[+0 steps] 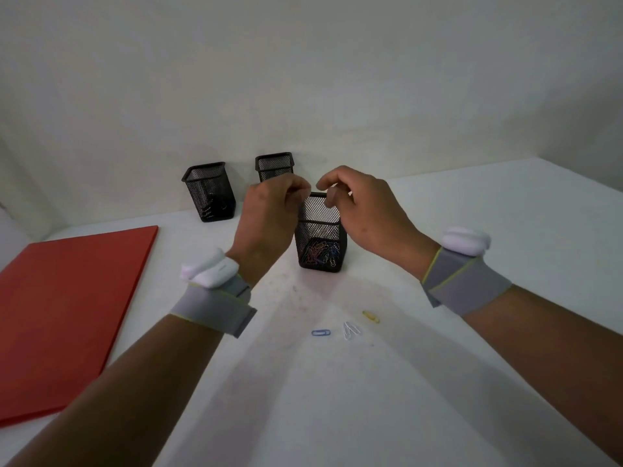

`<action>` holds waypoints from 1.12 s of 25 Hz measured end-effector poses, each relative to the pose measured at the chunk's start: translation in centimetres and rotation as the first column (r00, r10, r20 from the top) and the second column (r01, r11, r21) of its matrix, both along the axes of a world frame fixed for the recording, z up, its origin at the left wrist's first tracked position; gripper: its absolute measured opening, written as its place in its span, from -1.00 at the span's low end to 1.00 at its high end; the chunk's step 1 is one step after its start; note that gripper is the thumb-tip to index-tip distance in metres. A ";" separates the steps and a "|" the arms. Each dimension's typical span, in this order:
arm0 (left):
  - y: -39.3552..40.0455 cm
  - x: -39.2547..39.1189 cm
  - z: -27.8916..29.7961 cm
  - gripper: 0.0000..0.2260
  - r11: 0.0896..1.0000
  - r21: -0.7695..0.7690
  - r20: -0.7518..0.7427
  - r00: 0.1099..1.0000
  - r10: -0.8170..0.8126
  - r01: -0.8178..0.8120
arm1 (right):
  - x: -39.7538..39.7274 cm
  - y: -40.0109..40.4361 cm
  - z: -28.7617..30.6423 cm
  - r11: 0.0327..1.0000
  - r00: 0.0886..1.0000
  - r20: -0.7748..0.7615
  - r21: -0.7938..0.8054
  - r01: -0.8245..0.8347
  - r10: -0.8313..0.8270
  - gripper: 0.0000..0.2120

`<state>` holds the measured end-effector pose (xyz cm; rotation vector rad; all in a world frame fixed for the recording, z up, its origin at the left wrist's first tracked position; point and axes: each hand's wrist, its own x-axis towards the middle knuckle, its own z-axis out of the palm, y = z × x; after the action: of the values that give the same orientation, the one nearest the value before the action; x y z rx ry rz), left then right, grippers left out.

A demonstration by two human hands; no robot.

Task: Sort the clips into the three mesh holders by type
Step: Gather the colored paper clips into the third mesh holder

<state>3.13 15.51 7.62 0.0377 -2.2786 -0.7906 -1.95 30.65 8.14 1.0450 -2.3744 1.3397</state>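
Both forearms reach out over the white table [438, 382], wrists raised, and the two hands meet above the nearest mesh holder [320, 230]. The left hand [269, 217] has its fingers curled in tight toward the thumb, and the right hand [364, 210] mirrors it, fingertips bunched and pointing at the left ones; whether either pinches a clip I cannot tell, as nothing shows between the fingers. Each wrist wears a grey fabric strap [215, 308] edged in yellow-green, with a smooth white rounded pod [209, 269] sitting on top. The near holder is a square cup of black wire mesh with a solid rim, and a tangle of coloured wire paper clips [320, 252] lies in its bottom. Two more holders of the same make stand by the wall: the left one [209, 192] has dark clips inside, the back one [274, 165] is partly hidden behind the left hand. On the table in front of the near holder lie a blue paper clip [320, 332], a white pair [350, 330] and a yellow one [371, 316], well apart from the cup. A flat red sheet [67, 315] with a matte surface lies to the left.
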 end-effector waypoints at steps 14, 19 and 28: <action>1.9 8.3 -8.5 -0.63 0.916 -0.131 0.437 0.852 -0.290 0.379 | 3.8 9.6 -7.4 0.859 0.962 0.229 0.451 -0.242 0.151 -0.84; 2.7 7.8 -8.7 -0.63 0.923 -0.157 0.460 0.853 -0.247 0.352 | 4.3 8.7 -8.3 0.912 0.980 0.188 0.387 -0.135 0.065 -0.97; 3.5 7.5 -8.4 -0.86 0.941 -0.130 0.368 0.896 -0.247 0.312 | 3.3 5.7 -5.3 0.964 0.994 0.050 0.246 -0.103 0.094 -0.89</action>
<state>10.66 19.04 -0.79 -0.2657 -2.7298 -0.7583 1.37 36.31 2.85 1.2288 -2.6005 1.1212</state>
